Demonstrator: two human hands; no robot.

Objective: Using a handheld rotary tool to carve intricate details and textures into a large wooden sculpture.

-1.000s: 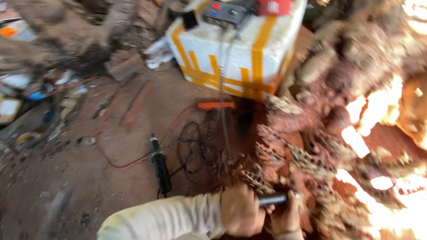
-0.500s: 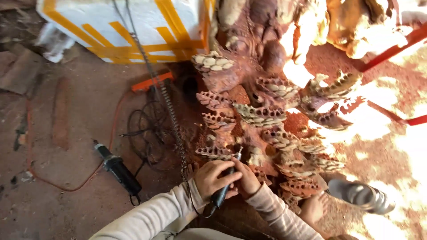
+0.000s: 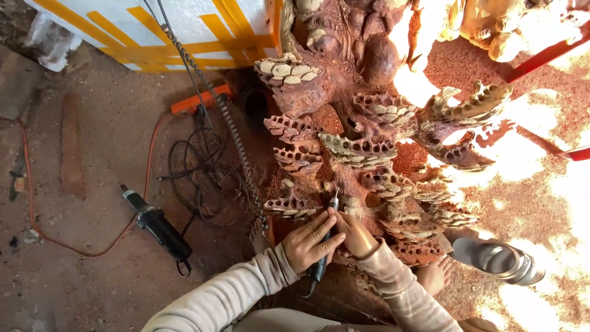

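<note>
A large reddish-brown wood carving [image 3: 362,147] with rows of honeycombed, scale-like lobes fills the middle of the view. My left hand [image 3: 309,244] grips a slim black rotary handpiece [image 3: 324,241] like a pen. The tool's tip touches the carving just above my fingers. My right hand [image 3: 354,235] rests beside it, fingers on the handpiece and on the wood. A flexible metal drive shaft [image 3: 227,117] runs from the top of the view down towards my left hand. Both arms wear pale long sleeves.
A black hand-held grinder [image 3: 157,225] lies on the dirt floor at left, with a coil of black cable [image 3: 196,166] and an orange cord [image 3: 74,246]. A white box with yellow stripes [image 3: 184,27] stands behind. My bare foot [image 3: 434,276] and a grey sandal [image 3: 496,258] lie at right. Red sawdust covers the ground.
The view has swung from the floor and box onto the carving. Both hands have turned the handpiece upright and brought its tip against the lower lobes.
</note>
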